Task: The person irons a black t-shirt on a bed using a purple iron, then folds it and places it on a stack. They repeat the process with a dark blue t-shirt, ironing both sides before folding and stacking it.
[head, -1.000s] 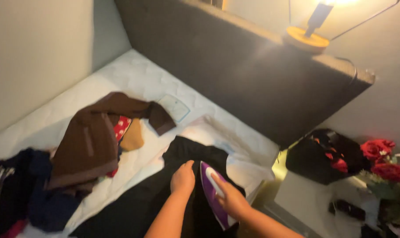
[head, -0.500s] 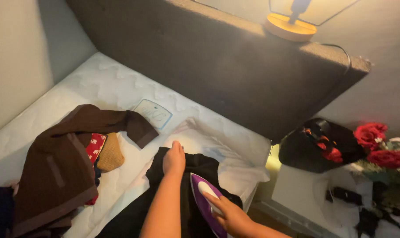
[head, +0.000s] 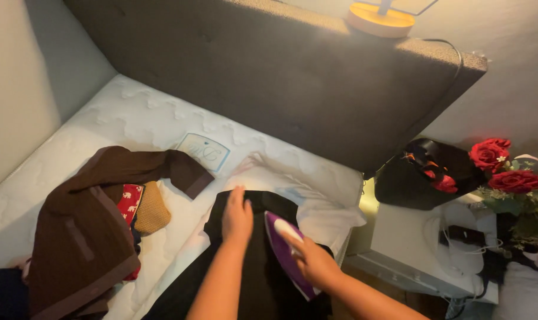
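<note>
The left hand [head: 237, 218] lies flat with fingers together on the black garment [head: 254, 278], the right hand [head: 313, 264] closes around the purple iron [head: 286, 252], and a white rectangular label [head: 203, 152] with a blue border sits at 11 o'clock on the mattress [head: 121, 112].

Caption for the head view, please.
Left hand flat on a black garment, right hand gripping a purple iron on a white mattress.

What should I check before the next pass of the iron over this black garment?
1. Left hand flat on the black garment, beside the iron: ok.
2. Right hand gripping the purple iron: ok.
3. Left fingers out of the iron's path: cannot tell.
4. White cloth under the garment: ok.
5. Brown garment apart from the ironing spot: ok.
6. Iron's cord: cannot tell, hidden.
</note>
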